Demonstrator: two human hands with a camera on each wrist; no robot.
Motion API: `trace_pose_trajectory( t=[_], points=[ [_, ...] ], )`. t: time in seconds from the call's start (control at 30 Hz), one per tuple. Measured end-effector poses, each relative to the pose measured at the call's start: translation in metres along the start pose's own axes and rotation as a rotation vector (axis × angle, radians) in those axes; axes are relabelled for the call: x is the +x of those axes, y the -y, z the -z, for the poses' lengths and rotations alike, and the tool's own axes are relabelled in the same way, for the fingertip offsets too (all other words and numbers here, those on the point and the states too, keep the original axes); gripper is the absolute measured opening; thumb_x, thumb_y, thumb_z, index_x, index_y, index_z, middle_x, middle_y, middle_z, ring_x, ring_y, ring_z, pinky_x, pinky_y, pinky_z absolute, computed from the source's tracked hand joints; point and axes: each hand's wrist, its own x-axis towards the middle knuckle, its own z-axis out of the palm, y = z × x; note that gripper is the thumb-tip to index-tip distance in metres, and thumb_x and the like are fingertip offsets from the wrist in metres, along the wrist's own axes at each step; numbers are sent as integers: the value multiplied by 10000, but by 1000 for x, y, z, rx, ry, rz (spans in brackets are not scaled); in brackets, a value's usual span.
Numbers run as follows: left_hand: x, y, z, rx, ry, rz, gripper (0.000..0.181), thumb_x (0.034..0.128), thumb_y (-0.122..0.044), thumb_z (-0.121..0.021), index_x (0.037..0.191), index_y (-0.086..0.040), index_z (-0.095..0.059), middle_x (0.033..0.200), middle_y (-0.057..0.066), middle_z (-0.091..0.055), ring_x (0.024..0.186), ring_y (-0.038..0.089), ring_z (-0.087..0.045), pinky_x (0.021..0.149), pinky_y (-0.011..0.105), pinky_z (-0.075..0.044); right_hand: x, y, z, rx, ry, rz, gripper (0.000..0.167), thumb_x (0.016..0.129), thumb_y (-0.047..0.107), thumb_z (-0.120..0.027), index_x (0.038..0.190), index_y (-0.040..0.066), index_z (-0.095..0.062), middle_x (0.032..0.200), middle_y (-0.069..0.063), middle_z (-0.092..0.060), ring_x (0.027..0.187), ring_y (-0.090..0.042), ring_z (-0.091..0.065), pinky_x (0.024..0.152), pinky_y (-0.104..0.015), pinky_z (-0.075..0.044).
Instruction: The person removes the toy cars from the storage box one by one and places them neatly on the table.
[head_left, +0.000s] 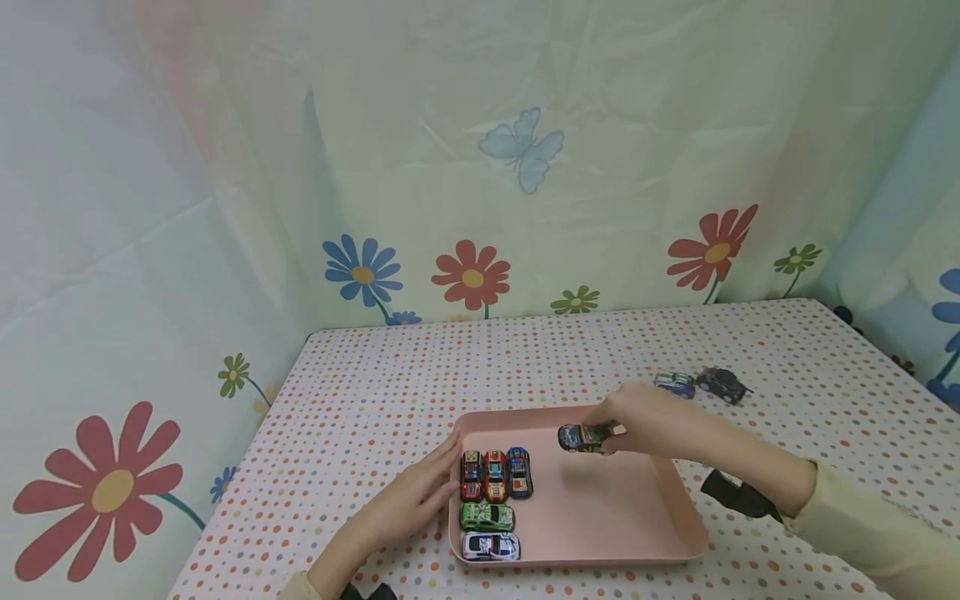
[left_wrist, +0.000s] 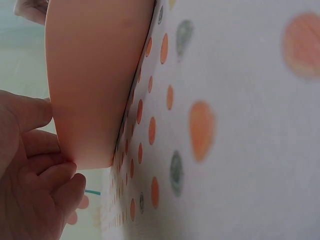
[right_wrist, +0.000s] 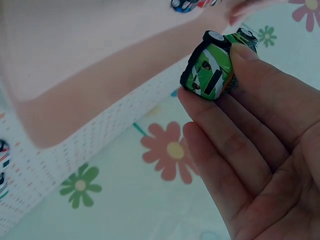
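My right hand (head_left: 637, 422) pinches a green and black toy car (head_left: 583, 437) between thumb and fingers, above the pink tray (head_left: 600, 557). The right wrist view shows the end of this green toy car (right_wrist: 212, 72) and its wheels. My left hand (head_left: 408, 498) rests its thumb and fingertips against the left rim of the tray. In the tray's left part, a dark red, a red and a blue toy car (head_left: 519, 472) stand side by side. Below them a green toy car (head_left: 487, 517) and a white toy car (head_left: 491, 547) lie crosswise.
Behind my right hand, a white and green toy car (head_left: 675, 383) and a black toy vehicle (head_left: 722, 385) stand on the dotted tablecloth (head_left: 375, 392). A flowered curtain (head_left: 420, 167) hangs behind the table. Small dark objects (head_left: 843, 315) sit by the right edge.
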Motion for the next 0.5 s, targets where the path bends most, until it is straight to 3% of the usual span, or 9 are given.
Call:
trace_pose_trajectory(
  t=[0.23,0.5],
  points=[
    [0,0,0,5,-4,0,541,983,-164,-479,1449,11,-268,1527,98,-131,1367,235,-190,1087,409,-189,-10,-22,9,6,-7,-150,234,737,58,-772,965,25,-729,834,23,-684,732,-92,-619,601,-281,-534],
    [0,0,0,15,-12,-15,534,983,-154,-479,1446,20,-275,1524,113,-147,1365,244,-199,1083,423,-202,-26,-62,11,-46,-43,-208,170,742,45,-758,910,34,-731,815,18,-677,712,-122,-624,604,-319,-542]
  ],
)
